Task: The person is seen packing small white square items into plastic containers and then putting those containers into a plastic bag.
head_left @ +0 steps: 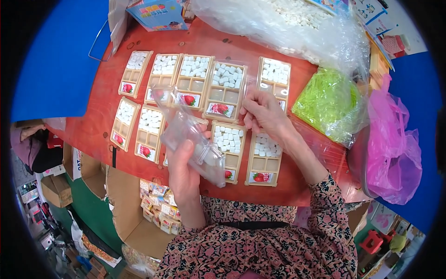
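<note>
My left hand (pixel 185 169) grips a stack of clear plastic lids (pixel 188 132) and holds it tilted above the red table (pixel 97 121). My right hand (pixel 264 114) pinches the edge of a clear lid lying over one tan compartment tray (pixel 226 90) in the back row. Several such tan trays (pixel 148 132) lie in two rows, each with small white cubes in its top section and a strawberry picture card at its bottom end. One tray (pixel 264 160) lies just below my right wrist.
A big clear bag of white cubes (pixel 288 21) lies at the back. A clear bag with green shreds (pixel 327 100) and a pink bag (pixel 392 149) sit at the right. A cardboard box with small packets (pixel 155 204) stands under the table's near edge.
</note>
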Motion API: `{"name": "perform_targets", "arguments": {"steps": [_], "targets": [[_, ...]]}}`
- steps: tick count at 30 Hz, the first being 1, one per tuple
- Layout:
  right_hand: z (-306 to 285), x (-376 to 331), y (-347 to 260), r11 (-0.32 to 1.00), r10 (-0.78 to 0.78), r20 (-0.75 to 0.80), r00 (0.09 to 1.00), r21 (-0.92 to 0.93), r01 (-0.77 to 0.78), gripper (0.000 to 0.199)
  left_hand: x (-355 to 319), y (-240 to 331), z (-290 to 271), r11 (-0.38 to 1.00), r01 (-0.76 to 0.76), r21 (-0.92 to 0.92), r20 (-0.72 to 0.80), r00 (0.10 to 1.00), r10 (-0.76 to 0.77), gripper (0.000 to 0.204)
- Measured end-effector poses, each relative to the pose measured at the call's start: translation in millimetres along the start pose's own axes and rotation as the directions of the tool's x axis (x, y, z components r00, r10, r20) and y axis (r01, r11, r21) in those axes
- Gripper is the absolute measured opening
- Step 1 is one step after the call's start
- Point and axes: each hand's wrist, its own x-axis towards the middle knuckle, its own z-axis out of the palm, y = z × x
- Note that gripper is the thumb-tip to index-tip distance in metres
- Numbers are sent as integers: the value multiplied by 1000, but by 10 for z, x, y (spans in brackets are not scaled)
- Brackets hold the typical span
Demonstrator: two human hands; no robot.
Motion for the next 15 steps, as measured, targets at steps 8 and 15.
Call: {"name": "perform_targets", "arguments": {"steps": [8,15], "targets": [[63,-2,10,817,-377,-142,915,-517,256,17,-113,33,33,997,20,-72,30,999,-17,75],[339,-4,12,165,-812,105,573,-901,400,28,-128,18,29,994,37,-103,35,999,-34,76]]}}
